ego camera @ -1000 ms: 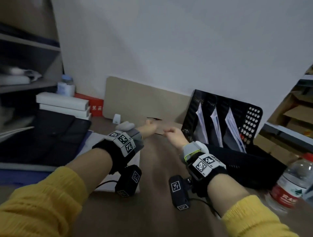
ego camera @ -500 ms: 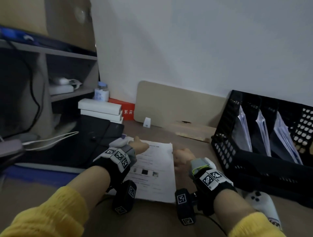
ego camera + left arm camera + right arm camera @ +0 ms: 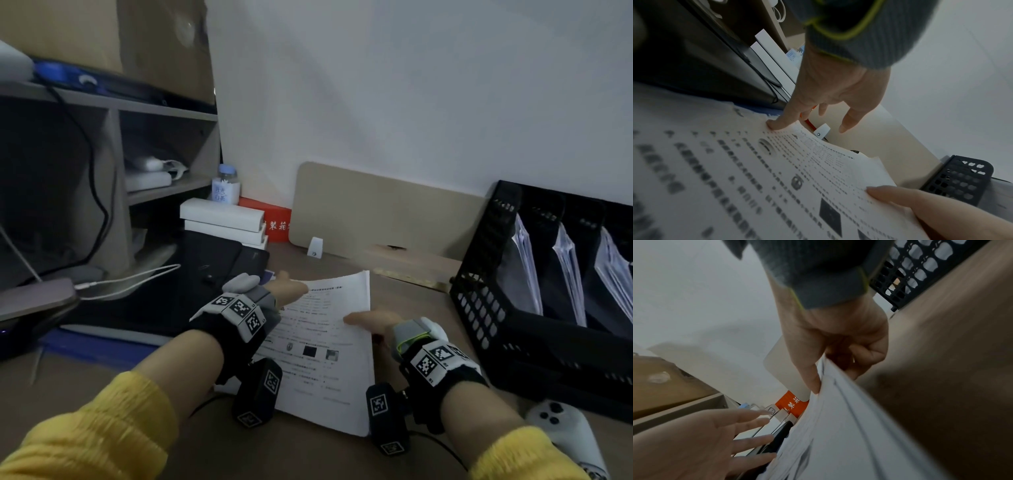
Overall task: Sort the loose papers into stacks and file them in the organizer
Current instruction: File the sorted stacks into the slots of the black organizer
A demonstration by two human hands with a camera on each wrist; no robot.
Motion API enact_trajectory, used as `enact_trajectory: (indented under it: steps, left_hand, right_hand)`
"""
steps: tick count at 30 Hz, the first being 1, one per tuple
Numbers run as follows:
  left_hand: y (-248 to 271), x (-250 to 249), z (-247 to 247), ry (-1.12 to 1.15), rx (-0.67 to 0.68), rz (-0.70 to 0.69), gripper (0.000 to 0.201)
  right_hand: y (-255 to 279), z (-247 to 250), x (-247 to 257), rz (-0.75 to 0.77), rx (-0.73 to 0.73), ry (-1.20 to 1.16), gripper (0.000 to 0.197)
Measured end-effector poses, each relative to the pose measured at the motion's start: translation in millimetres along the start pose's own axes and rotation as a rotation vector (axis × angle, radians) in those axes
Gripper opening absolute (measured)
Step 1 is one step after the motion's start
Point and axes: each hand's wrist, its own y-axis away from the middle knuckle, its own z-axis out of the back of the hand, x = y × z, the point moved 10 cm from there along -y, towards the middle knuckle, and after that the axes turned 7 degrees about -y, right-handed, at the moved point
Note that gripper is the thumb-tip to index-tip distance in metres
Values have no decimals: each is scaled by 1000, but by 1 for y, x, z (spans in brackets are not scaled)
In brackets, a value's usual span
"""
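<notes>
Lying flat on the brown table directly before you: one stack of printed papers, its right edge lifted slightly.

Hands:
- Your left hand has its fingers spread and fairly straight; one fingertip presses on the far left corner of the top sheet, the others hover clear.
- Your right hand pinches the right edge of the stack, thumb on top, curled fingers beneath.

Organizer: black, perforated, on the table to your right, apart from the stack. Its three visible slots each hold white sheets standing on edge.

Other items:
- Tan board leaning against the white wall at the back.
- Red box with white characters, left of the board.
- Two white boxes stacked, a small bottle behind them.
- Black pad left of the stack.
- White controller near your right forearm.
</notes>
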Motion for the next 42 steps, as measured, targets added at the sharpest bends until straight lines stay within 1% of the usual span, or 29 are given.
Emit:
enact_trajectory:
  steps: [3, 5, 6, 9, 11, 13, 15, 16, 18, 19, 20, 21, 23, 24, 25, 27, 30, 31, 34, 38, 40, 42]
  left_hand:
    - [0, 0, 6, 2, -56, 10, 77]
    - [-1, 0, 7, -5, -70, 10, 76]
    - [-1, 0, 7, -6, -64, 6, 81]
    - [4, -6, 3, -40, -48, -11, 107]
    - [1, -6, 1, -50, -76, -6, 113]
    - [3, -6, 1, -42, -115, 11, 111]
    - [8, -11, 9, -33, -224, -5, 106]
    - [11, -15, 16, 16, -302, -34, 108]
    - [24, -26, 36, 246, -470, -131, 116]
    - [30, -32, 46, 406, -527, -197, 118]
    - [35, -39, 53, 547, -544, -261, 118]
    - [37, -46, 57, 648, -528, -304, 117]
    - [41, -59, 61, 672, -500, -343, 107]
    - [45, -67, 62, 661, -495, -372, 99]
    - [48, -74, 62, 683, -484, -415, 87]
    - [57, -85, 58, 751, -452, -514, 70]
    - [71, -102, 38, 763, -360, -634, 39]
    - [70, -104, 31, 775, -323, -638, 36]
    - [67, -105, 13, 754, -226, -625, 39]
    - [58, -102, 0, 597, -156, -613, 46]
    - [55, -100, -6, 526, -153, -594, 47]
    - [61, -99, -2, 514, -200, -595, 43]
  right_hand:
    - [3, -2, 4, 35, 36, 77, 52]
    - [6, -8, 5, 64, 74, 10, 45]
    - [7, -12, 7, 92, 101, -27, 43]
    - [9, -22, 15, 188, 164, -73, 42]
    - [14, -25, 22, 246, 182, -97, 42]
    - [20, -18, 34, 340, 139, -136, 37]
    - [29, 1, 47, 434, 42, -224, 31]
    - [34, 13, 52, 477, -5, -272, 30]
    - [45, 37, 62, 557, -63, -382, 27]
    - [52, 47, 66, 599, -76, -445, 24]
    - [59, 57, 71, 647, -88, -502, 18]
    - [67, 67, 75, 701, -104, -542, 13]
    - [81, 84, 83, 781, -153, -604, 13]
    - [87, 91, 86, 812, -182, -625, 15]
    - [92, 98, 88, 845, -208, -644, 17]
    - [99, 104, 91, 894, -239, -680, 15]
    - [102, 105, 86, 884, -237, -681, 9]
    - [100, 103, 82, 856, -227, -682, 7]
    - [87, 99, 64, 730, -194, -690, 6]
    - [76, 97, 46, 615, -179, -630, 14]
    - [74, 99, 40, 590, -185, -597, 18]
    - [73, 98, 38, 595, -190, -574, 23]
